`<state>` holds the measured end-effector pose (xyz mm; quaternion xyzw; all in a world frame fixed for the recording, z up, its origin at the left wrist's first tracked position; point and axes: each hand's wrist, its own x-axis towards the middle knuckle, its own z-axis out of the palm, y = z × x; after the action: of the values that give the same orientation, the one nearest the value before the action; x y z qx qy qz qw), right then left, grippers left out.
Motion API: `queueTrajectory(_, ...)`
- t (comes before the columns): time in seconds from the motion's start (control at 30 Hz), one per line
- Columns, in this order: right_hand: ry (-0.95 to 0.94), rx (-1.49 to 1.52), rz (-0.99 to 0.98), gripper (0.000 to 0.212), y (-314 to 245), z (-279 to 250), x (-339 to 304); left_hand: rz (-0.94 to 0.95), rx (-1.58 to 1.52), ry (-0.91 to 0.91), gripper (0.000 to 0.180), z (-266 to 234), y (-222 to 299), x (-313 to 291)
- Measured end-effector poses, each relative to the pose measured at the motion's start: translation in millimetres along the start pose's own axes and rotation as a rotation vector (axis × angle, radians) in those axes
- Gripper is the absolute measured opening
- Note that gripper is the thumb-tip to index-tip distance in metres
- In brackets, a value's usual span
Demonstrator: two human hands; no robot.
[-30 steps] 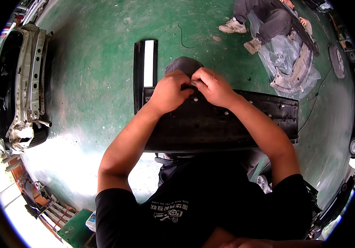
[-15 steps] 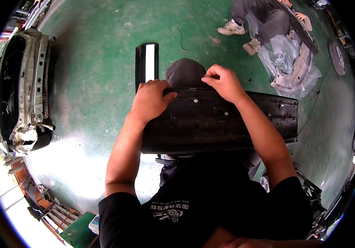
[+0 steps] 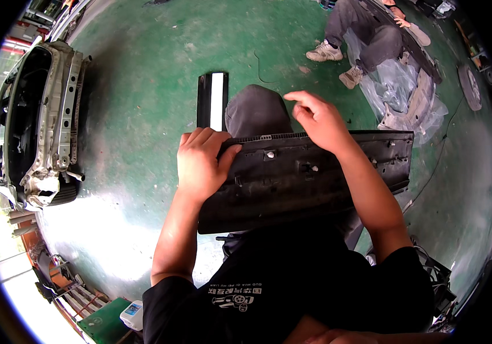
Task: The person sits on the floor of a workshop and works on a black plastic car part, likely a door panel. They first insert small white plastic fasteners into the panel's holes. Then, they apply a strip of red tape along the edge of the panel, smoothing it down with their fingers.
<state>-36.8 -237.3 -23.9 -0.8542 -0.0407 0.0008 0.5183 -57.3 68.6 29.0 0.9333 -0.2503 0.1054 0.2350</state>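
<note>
The left hand [image 3: 203, 160] gripped the upper left part of a long black panel [image 3: 274, 198], its thumb laid along the near face and its fingers bent over the edge, the forearm rising from the lower edge of view; the panel lay across the person's lap, just below a knee in grey trousers [image 3: 257, 109]; the right hand [image 3: 320, 120] hung over the panel's upper edge, right of that knee, its wrist bent, forefinger stretched leftward, thumb apart from it, pinching nothing that could be seen.

Half a second earlier the left hand had held much the same place, while the right thumb and forefinger had been closed on something small; now they had parted; a second earlier both hands had met at the knee; the panel's lower left corner sat lower in view.

The left fingertips were out of sight beyond the edge; the near end of a black strip with a white band [image 3: 210, 100] on the floor was covered by the left hand; the panel's lower edge was hard to part from the black shirt [image 3: 315, 269]; the right forearm crossed the panel; the right hand's remaining fingers were mostly hidden; the co-worker [image 3: 372, 37] was cut off at the top.
</note>
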Motion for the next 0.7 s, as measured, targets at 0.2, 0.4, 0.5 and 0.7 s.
queueTrajectory(0.2, -0.093, -0.035, -0.402, 0.013, -41.3, 22.7, -15.8, 0.064, -0.002, 0.076, 0.022, -1.9, 12.2, -2.6)
queueTrajectory(0.4, -0.239, -0.057, -0.181, 0.017, -36.3, 26.7, -16.9, 0.097, -0.061, 0.1, 0.024, 17.8, 2.6, 1.8)
queueTrajectory(0.5, -0.344, 0.035, -0.024, 0.011, -45.0, 16.4, -13.7, 0.1, -0.089, 0.089, 0.024, 21.0, 2.4, 2.9)
queueTrajectory(0.7, -0.462, 0.08, 0.065, 0.009, -44.7, 12.0, -6.4, 0.105, -0.133, 0.099, 0.027, 23.9, -2.9, 1.8)
